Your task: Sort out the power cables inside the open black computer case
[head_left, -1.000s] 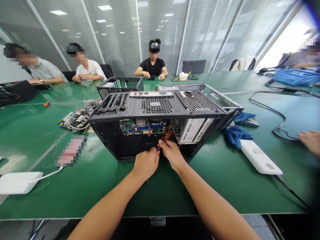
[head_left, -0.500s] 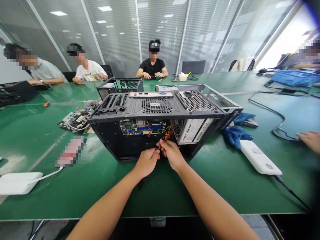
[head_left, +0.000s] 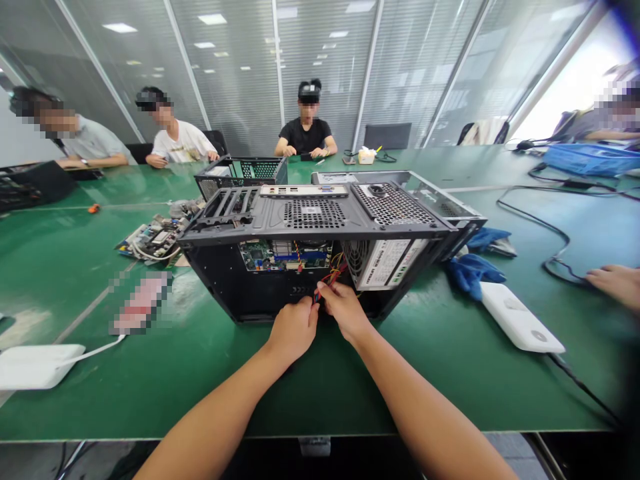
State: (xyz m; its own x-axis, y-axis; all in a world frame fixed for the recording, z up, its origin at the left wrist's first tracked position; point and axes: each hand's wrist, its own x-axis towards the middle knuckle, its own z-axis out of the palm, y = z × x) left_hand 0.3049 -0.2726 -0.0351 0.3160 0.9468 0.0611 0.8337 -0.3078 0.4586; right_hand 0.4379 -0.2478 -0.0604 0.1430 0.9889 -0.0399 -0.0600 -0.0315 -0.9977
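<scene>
A black computer case [head_left: 210, 273] rests on the green table in front of me, its open side facing me and its back panel on top. Inside it show a motherboard [head_left: 260, 255] and, at the right, a power supply [head_left: 393, 265]. Coloured cables [head_left: 336, 272] run from the power supply down to my hands. My left hand [head_left: 294, 325] is closed on the cables at the case's lower front edge. Beside it, my right hand [head_left: 345, 308] pinches the same bundle. The fingertips partly hide the cable ends, so I cannot make out a connector.
Loose circuit boards [head_left: 155, 237] lie left of the case, near a phone [head_left: 143, 303] and a white power bank [head_left: 40, 367]. Blue gloves [head_left: 473, 270] and a white device [head_left: 520, 317] are at the right. Another person's hand [head_left: 617, 283] reaches in there. More case frames [head_left: 240, 170] stand behind.
My left hand has turned slightly, its thumb and fingers rolling inward over the cables. My right hand keeps its pinch. The other person's hand at the right has shifted a little left.
</scene>
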